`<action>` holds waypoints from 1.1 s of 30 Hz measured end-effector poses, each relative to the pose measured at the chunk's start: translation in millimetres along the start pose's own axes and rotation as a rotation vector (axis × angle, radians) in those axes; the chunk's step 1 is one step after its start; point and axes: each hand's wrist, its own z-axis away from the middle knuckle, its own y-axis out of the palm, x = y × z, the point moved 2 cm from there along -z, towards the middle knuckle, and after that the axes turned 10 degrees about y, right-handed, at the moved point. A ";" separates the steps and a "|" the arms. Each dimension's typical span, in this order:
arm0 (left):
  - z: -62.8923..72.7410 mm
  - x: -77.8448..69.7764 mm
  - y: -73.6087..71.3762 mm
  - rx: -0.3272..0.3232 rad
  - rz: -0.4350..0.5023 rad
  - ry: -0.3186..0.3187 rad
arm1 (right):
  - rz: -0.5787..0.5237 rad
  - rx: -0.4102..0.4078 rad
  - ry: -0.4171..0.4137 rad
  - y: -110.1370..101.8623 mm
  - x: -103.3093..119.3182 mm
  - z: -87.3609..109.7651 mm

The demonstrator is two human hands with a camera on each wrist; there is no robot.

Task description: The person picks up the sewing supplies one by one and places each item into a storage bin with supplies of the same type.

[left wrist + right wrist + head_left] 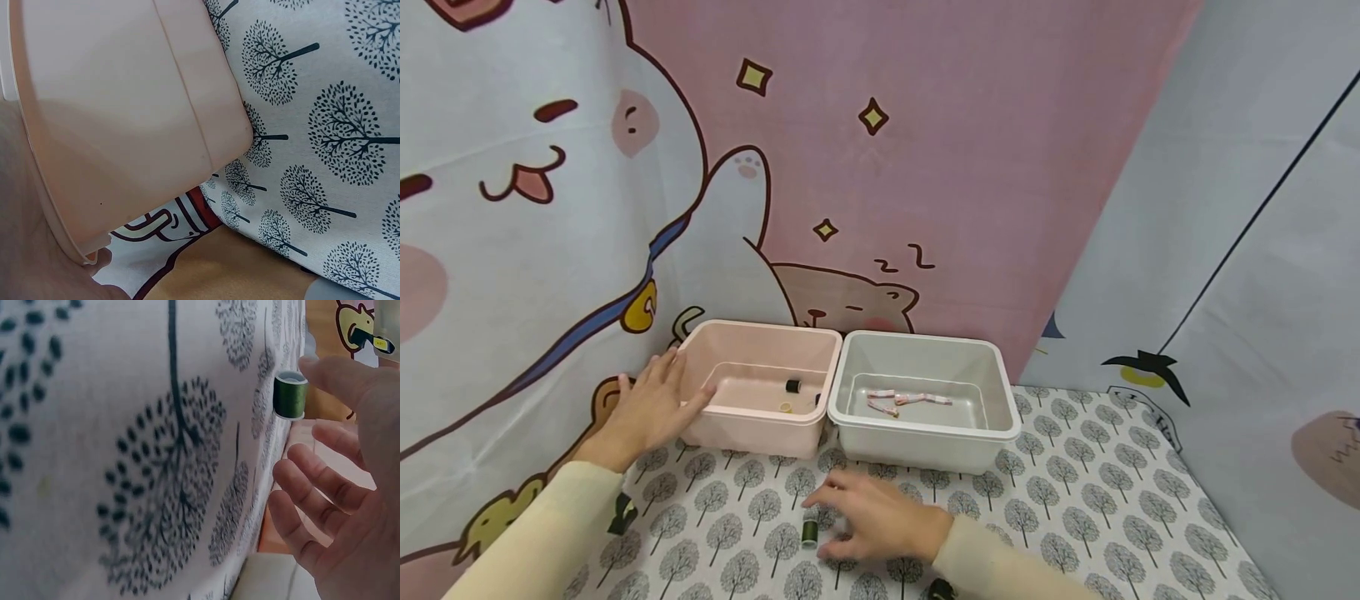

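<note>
My left hand (651, 408) rests on the front-left corner of a pink plastic bin (752, 421), its fingers outstretched along the rim and the thumb reaching over the front edge. In the left wrist view the bin's outer wall (125, 125) fills much of the frame, with the hand at its rim. On the patterned cloth stands a spool of green thread (809, 532). Beside it my right hand (872, 517) spreads its thumb and fingers around the spool, holding nothing. The right wrist view shows the green spool (290, 397) close by the thumb, apart from the other fingers.
Inside the pink bin lie a black spool (793, 386), a small yellow ring (786, 407) and a dark item partly hidden by the wall. A grey bin (917, 442) alongside holds several pink-and-white pieces (910, 399). Printed fabric (970, 167) hangs behind both bins.
</note>
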 end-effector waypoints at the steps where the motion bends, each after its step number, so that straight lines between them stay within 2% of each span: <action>1: 0.0 -0.1 -0.2 0.000 0.000 0.000 | 0.003 0.000 0.003 1.2 0.7 -0.9; 7: -0.4 -1.2 -0.9 -0.002 0.001 0.005 | 0.033 0.004 0.013 8.1 5.3 -6.9; 15: 2.1 -0.7 -1.1 -0.002 0.006 0.007 | 0.008 0.017 -0.003 12.8 9.8 -13.7; 25: 1.6 0.1 0.5 -0.010 -0.002 0.011 | -0.016 0.025 -0.006 11.9 12.3 -14.4; 33: 2.4 -1.3 -0.3 -0.006 0.006 0.007 | 0.016 0.007 -0.033 4.5 17.1 -15.6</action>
